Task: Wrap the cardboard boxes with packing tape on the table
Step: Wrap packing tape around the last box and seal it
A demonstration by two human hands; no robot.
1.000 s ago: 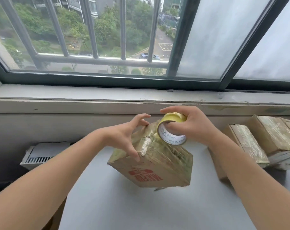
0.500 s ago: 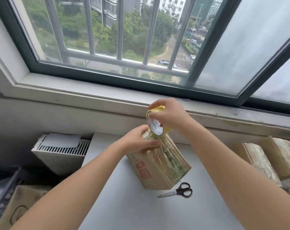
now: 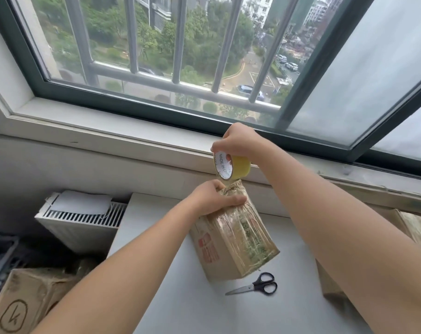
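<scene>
A cardboard box (image 3: 233,239) with red print and shiny tape over its top stands tilted on the grey table (image 3: 204,309). My left hand (image 3: 212,197) grips its far upper end. My right hand (image 3: 238,142) holds a yellow roll of packing tape (image 3: 231,166) from above, lifted just over that end. A short strip of clear tape runs from the roll down to the box.
Black-handled scissors (image 3: 255,285) lie on the table in front of the box. More taped boxes (image 3: 419,227) sit at the right, partly behind my right arm. Left of the table stand a white radiator (image 3: 82,220) and a cardboard box (image 3: 24,302) on the floor.
My right hand raised the tape roll higher above the box end, drawing tape out. The box stands steeper than a second ago, baring the scissors. My left hand keeps its grip.
</scene>
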